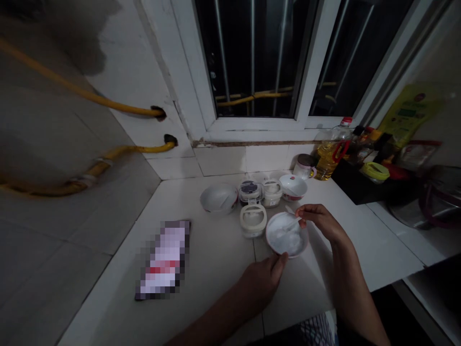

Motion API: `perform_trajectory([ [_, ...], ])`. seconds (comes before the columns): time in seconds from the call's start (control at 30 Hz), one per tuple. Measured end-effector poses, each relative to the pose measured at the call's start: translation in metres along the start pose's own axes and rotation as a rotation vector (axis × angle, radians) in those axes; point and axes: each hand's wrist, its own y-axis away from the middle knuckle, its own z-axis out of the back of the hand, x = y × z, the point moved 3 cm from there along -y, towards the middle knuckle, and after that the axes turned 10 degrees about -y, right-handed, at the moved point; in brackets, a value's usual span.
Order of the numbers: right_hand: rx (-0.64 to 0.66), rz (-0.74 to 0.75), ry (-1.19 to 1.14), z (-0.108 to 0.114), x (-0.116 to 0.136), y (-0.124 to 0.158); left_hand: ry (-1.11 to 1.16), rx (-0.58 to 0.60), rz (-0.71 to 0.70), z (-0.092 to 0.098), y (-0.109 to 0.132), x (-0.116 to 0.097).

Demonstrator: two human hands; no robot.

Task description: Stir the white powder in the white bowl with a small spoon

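A white bowl [272,225] with whitish contents stands on the counter in front of me. My left hand [264,276] grips its near rim, thumb over the edge. In my right hand [319,220] is a white spoon [294,222], pinched by its handle above the bowl's right side, with its lower end down in the contents. What the contents are I cannot make out. Close behind the bowl sit a lidded clear container [253,222] with a cream handle, a dark-filled container [250,191] and a third container [272,192] with white contents.
A larger bowl [218,199] with a utensil in it is at the back left, a smaller bowl [293,187] at the back right. An oil bottle [327,156] and a lidded jar [304,166] stand by the wall. A blurred-out device [163,259] lies left; a metal pot [425,197] right.
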Motion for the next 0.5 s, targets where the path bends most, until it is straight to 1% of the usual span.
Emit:
perform_trajectory([
  [0.1,-0.041,0.035,-0.035,-0.003,0.002,-0.001,-0.003,0.018,0.005,0.000,0.000,0.000],
  [0.17,-0.083,0.109,-0.047,-0.011,0.004,-0.002,-0.003,0.024,0.005,-0.001,0.000,-0.001],
  [0.27,-0.188,0.313,0.009,-0.029,0.009,-0.001,-0.006,0.037,0.012,-0.002,0.000,0.000],
  [0.33,-0.266,0.472,0.150,-0.042,0.012,0.001,-0.009,0.044,0.018,-0.002,0.000,0.000],
  [0.37,-0.250,0.593,0.267,-0.050,0.014,0.004,-0.009,0.044,0.018,-0.002,-0.001,0.000],
  [0.4,-0.200,0.715,0.394,-0.058,0.015,0.006,-0.005,0.047,0.017,-0.001,-0.001,0.000],
  [0.47,-0.062,0.926,0.631,-0.070,0.016,0.011,0.009,0.050,0.016,-0.001,-0.001,-0.001],
  [0.5,-0.008,0.996,0.713,-0.073,0.015,0.013,0.016,0.050,0.017,-0.001,-0.001,-0.001],
])
